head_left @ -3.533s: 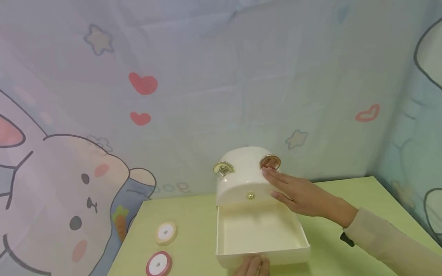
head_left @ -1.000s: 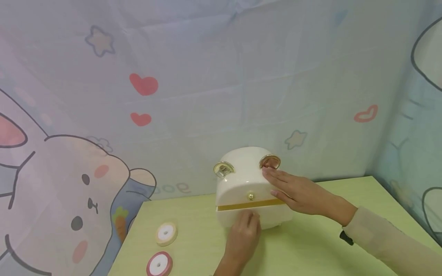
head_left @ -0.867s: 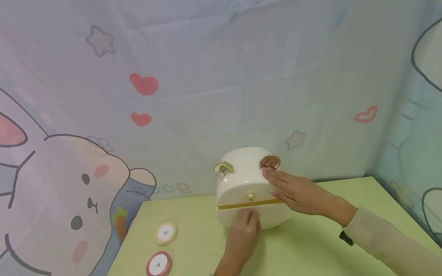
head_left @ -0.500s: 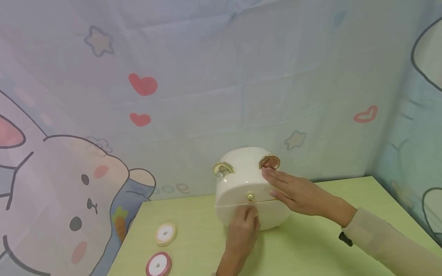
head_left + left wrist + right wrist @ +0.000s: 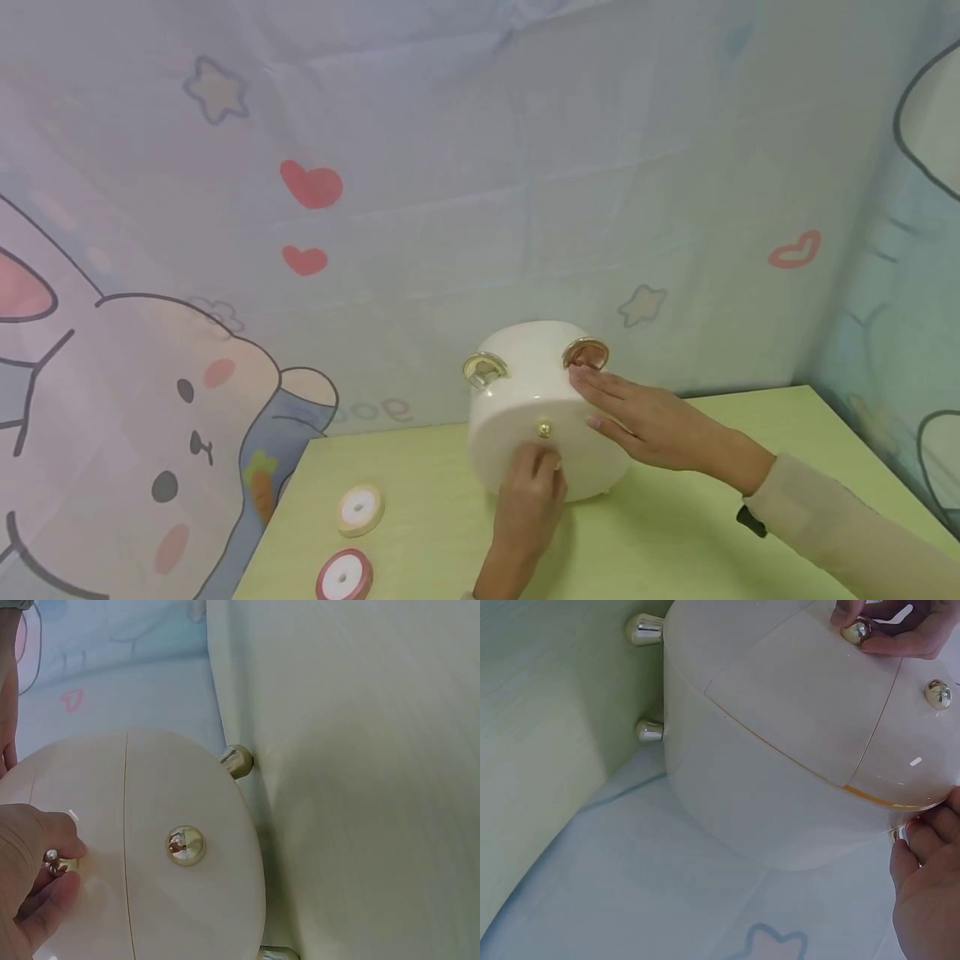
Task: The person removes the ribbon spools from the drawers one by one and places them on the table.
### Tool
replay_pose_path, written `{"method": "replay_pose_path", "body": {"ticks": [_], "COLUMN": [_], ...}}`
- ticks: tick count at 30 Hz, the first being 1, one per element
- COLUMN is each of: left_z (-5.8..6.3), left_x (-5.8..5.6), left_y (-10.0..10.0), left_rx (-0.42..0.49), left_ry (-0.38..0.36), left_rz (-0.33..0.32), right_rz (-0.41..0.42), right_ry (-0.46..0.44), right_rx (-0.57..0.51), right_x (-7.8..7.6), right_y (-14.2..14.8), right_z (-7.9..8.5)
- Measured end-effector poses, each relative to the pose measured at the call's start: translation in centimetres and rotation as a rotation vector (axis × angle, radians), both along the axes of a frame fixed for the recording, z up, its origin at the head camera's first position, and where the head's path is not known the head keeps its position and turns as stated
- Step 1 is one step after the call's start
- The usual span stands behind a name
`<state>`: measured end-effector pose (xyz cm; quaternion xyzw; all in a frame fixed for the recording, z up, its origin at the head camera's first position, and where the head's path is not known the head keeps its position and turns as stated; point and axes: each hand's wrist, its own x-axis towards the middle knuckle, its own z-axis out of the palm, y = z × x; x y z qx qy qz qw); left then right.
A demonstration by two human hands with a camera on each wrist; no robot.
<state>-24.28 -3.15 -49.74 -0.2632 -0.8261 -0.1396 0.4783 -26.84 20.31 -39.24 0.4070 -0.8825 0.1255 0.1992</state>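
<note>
A glossy white rounded storage box [image 5: 528, 358] with gold ear-shaped pieces stands on the table near the back wall. Its front carries gold knobs, and its drawers sit flush with the body. Thumb and fingers of my left hand [image 5: 528, 500] pinch the middle drawer knob [image 5: 64, 865]; a lower gold knob [image 5: 185, 845] shows beside it in the left wrist view. My right hand [image 5: 660, 427] rests on the box's upper right side with fairly straight fingers, their tips at the right ear piece [image 5: 586, 353]. Short gold feet [image 5: 645, 630] show under the box.
On the left of the green table [image 5: 420, 475] lie a cream ribbon spool [image 5: 360, 509] and a pink-edged ribbon spool [image 5: 344, 575]. A cartoon-printed cloth [image 5: 450, 208] hangs right behind the box and along the right side.
The wide drawer, pulled far out at first, has slid back into the box, with my left hand moving forward on its knob. My right hand has stayed on the box.
</note>
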Motion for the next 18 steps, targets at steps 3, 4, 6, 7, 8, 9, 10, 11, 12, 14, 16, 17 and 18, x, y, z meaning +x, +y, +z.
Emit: {"method": "replay_pose_path", "body": {"ticks": [3, 4, 6, 7, 8, 9, 10, 11, 12, 14, 16, 17, 18], "left_z": [0.04, 0.04, 0.04, 0.06, 0.05, 0.04, 0.04, 0.04, 0.03, 0.02, 0.05, 0.06, 0.07], "left_x": [0.05, 0.08, 0.11, 0.13, 0.14, 0.14, 0.14, 0.11, 0.10, 0.10, 0.16, 0.21, 0.32], "left_y": [-0.06, -0.09, -0.14, -0.17, -0.19, -0.22, -0.26, -0.28, -0.30, -0.36, -0.38, -0.38, -0.40], "left_rx": [-0.004, -0.005, -0.008, -0.009, -0.012, -0.015, -0.019, -0.019, -0.022, -0.027, -0.027, -0.027, -0.031], "left_ry": [-0.009, -0.010, -0.008, -0.004, 0.000, 0.003, 0.012, 0.025, 0.036, 0.061, 0.090, 0.101, 0.110], "left_rz": [-0.003, -0.003, -0.005, -0.006, -0.004, -0.002, 0.000, -0.001, 0.001, -0.001, -0.012, -0.018, -0.020], "right_rz": [0.000, -0.001, 0.000, -0.001, -0.003, -0.003, -0.004, -0.005, -0.006, -0.008, -0.009, -0.010, -0.012], "right_ry": [-0.003, -0.004, -0.007, -0.009, -0.010, -0.011, -0.013, -0.014, -0.015, -0.015, -0.018, -0.018, -0.020], "right_rx": [-0.003, -0.004, -0.004, -0.004, -0.003, -0.002, -0.001, -0.001, 0.001, 0.001, 0.001, 0.002, 0.002], "right_x": [0.02, 0.03, 0.03, 0.02, 0.00, -0.01, 0.00, 0.01, 0.02, 0.05, 0.08, 0.07, 0.06], "right_y": [-0.02, -0.04, -0.06, -0.07, -0.07, -0.08, -0.08, -0.09, -0.10, -0.09, -0.07, -0.07, -0.06], "right_z": [0.03, 0.03, 0.04, 0.04, 0.04, 0.04, 0.05, 0.06, 0.06, 0.06, 0.05, 0.03, 0.02]}}
